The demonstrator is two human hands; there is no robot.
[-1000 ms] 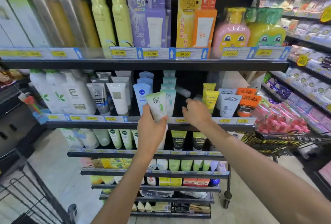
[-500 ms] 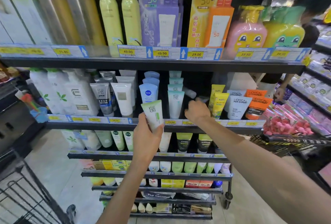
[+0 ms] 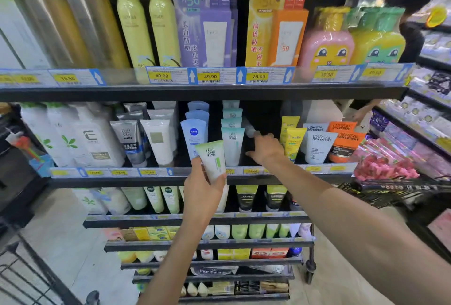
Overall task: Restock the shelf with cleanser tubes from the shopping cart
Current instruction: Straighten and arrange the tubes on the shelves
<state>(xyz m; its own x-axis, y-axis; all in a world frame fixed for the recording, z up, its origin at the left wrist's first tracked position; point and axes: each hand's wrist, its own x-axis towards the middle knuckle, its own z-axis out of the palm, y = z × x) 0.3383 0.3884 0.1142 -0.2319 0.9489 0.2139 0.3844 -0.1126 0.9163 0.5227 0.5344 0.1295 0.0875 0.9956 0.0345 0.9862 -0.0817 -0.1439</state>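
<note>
Left hand (image 3: 203,192) grips a pale-green-topped white plastic cleanser tube (image 3: 212,160) at the black shelf's (image 3: 146,181) front edge. Right hand (image 3: 264,149), fingers loosely curled and holding nothing, reaches into the gap beside the teal-topped tube row (image 3: 231,134); a careless nudge could topple it.

cleanser tube (image 3: 212,159) | white/green top | upright, held | front of mid shelf (image 3: 268,177)

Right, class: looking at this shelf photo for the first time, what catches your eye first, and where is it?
Centre frame, the left hand holds a white squeeze tube with a green top before the second shelf. Beside it, the right hand reaches into a dark gap between teal-topped tubes and yellow tubes. Above sit cartoon-faced pink and green bottles.
</note>
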